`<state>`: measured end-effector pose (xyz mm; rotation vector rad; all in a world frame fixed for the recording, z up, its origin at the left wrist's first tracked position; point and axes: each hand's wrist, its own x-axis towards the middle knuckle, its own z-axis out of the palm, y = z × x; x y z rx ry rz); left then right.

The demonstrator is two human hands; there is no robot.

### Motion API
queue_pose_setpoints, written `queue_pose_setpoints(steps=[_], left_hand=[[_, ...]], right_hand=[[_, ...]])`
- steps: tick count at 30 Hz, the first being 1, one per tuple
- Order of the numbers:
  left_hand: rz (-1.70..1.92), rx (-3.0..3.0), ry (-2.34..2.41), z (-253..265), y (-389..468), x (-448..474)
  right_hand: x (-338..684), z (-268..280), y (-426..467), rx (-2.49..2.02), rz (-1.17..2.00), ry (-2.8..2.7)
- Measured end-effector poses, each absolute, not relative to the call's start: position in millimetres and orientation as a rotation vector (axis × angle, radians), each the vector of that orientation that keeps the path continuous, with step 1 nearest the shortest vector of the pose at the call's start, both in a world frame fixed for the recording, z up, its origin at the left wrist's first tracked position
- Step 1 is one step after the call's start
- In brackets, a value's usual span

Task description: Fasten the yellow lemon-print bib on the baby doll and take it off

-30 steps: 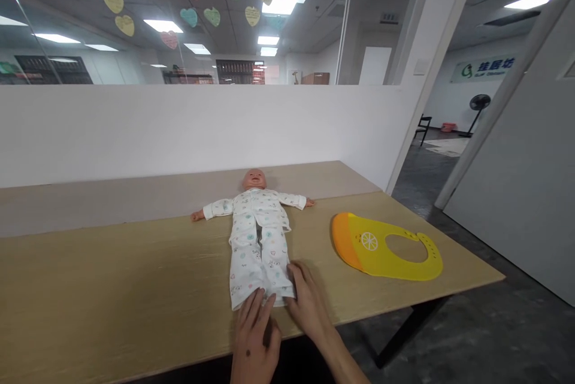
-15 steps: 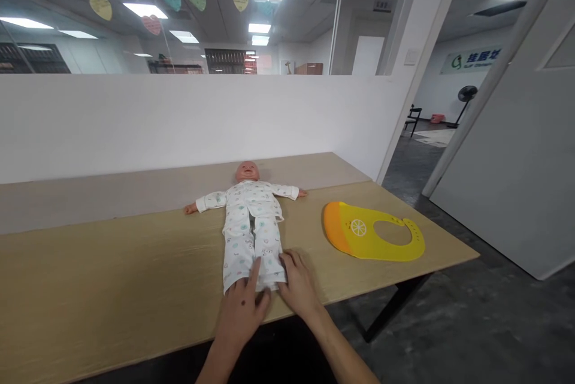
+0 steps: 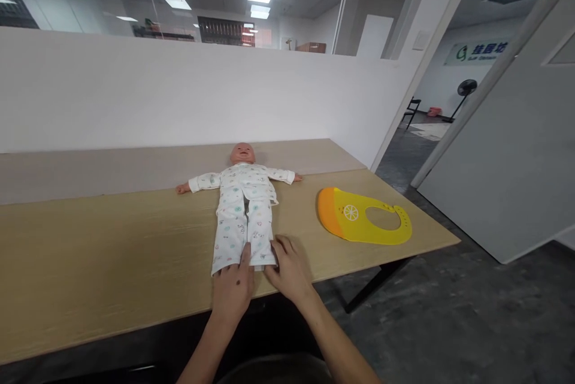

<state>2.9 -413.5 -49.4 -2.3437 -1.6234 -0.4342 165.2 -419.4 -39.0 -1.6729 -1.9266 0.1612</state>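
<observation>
A baby doll (image 3: 243, 154) lies on its back on the table, arms spread to both sides. It wears a white printed shirt (image 3: 244, 182) and matching trousers (image 3: 231, 234). At the bottom of the trouser leg on the left, my left hand (image 3: 232, 291) holds the hem, its index finger stretched along the cloth. My right hand (image 3: 290, 270) grips the outer edge of the other leg near its hem, thumb toward the cuff. The doll's feet do not show.
A yellow and orange silicone bib (image 3: 359, 231) lies flat on the wooden table (image 3: 112, 252), right of the doll. A white wall (image 3: 179, 96) stands behind the table. A grey door (image 3: 503, 156) is at the right, with a fan (image 3: 467, 88) beyond.
The view has tilted down, so table and doll sit higher in the picture. My left thumb has drawn in toward the hand. Both hands remain at the trouser hems; doll and bib lie as before.
</observation>
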Motion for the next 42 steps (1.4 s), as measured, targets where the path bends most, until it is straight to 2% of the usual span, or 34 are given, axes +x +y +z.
queue_pose_setpoints(steps=[15,24,33,42], left_hand=[[-0.528,-2.364,-1.656,-49.6,-410.3,5.6],[-0.467,-2.409,-1.708,-45.0,-412.5,5.2],[-0.571,-2.38,-1.631,-49.6,-411.0,3.2],[-0.593,-2.397,-1.608,-52.5,-410.6,2.8]], right_hand=[[176.7,-45.3,-443.4,-1.708,-0.077,-2.031],[251.7,-61.4,-465.2,-1.976,-0.366,-1.828],[304.9,-69.1,-462.7,-2.337,-0.5,-1.553],[292.2,-72.2,-472.7,-2.095,-0.509,-1.736]])
